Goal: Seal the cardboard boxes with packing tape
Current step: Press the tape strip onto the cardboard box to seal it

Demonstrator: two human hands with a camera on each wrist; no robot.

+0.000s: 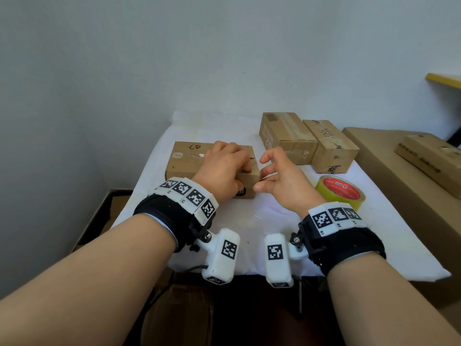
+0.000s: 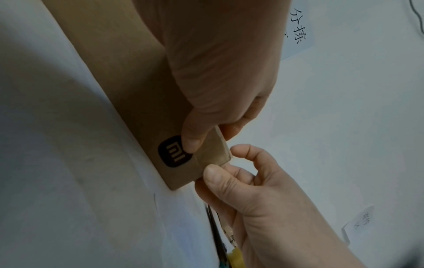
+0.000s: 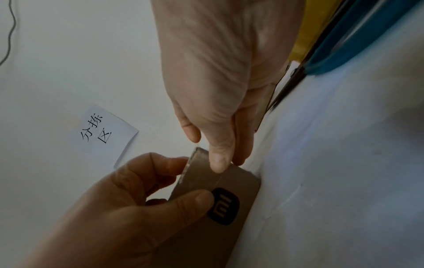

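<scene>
A brown cardboard box (image 1: 189, 158) with a black logo (image 2: 172, 152) lies on the white cloth at centre left. My left hand (image 1: 234, 171) grips its near right corner, fingers over the top and thumb on the front face (image 2: 190, 143). My right hand (image 1: 268, 176) sits at the box's right end. It pinches that same corner, with its thumb (image 3: 218, 163) on the front face and its fingers bent round the end. A strip of tape seems to wrap this corner. A yellow tape roll (image 1: 340, 191) with a red core lies to the right of my right hand.
Two more cardboard boxes (image 1: 287, 136) (image 1: 329, 146) stand at the back right. A large carton (image 1: 399, 176) beside the table carries a flat box (image 1: 429, 156). Blue-handled scissors (image 3: 344, 45) lie by the tape roll. A paper label (image 3: 103, 132) hangs on the wall.
</scene>
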